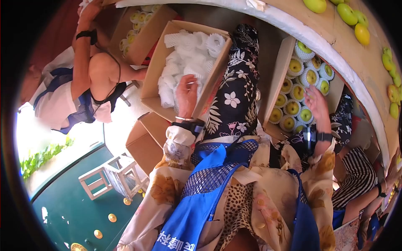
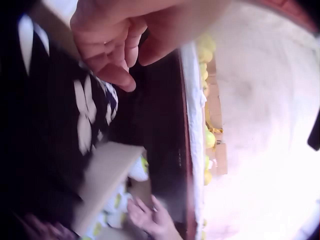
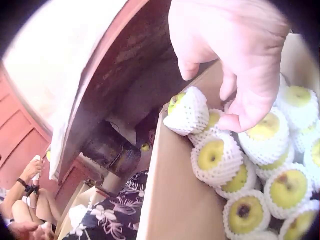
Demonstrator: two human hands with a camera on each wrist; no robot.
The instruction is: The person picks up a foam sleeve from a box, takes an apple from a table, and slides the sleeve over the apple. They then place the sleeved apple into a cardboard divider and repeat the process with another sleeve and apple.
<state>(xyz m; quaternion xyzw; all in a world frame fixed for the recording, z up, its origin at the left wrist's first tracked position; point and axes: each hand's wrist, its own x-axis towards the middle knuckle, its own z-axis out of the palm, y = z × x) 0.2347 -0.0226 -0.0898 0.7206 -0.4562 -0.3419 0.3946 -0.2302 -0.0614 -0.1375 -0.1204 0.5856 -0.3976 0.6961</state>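
Observation:
My left hand [image 1: 186, 95] hangs over a cardboard box [image 1: 149, 90] full of white foam net sleeves [image 1: 184, 58]. Its fingers are loosely bent, and the left wrist view shows nothing in them. On the other side, my right hand [image 1: 317, 103] hovers over a second cardboard box [image 1: 275, 88], packed with yellow-green apples [image 1: 295, 65] in white foam nets. The right wrist view shows the fingers of that hand [image 3: 240, 65] pointing down, fingertips right at the netted apples, holding none. One netted apple [image 3: 188, 111] sits tilted at the box's corner.
A long table [image 1: 310, 29] with loose yellow-green fruit [image 1: 347, 14] curves along the far and right sides. Another person [image 1: 83, 79] sits at left beside another fruit box [image 1: 125, 46]. A white stool [image 1: 113, 175] stands lower left. Someone in striped clothing [image 1: 356, 175] is at right.

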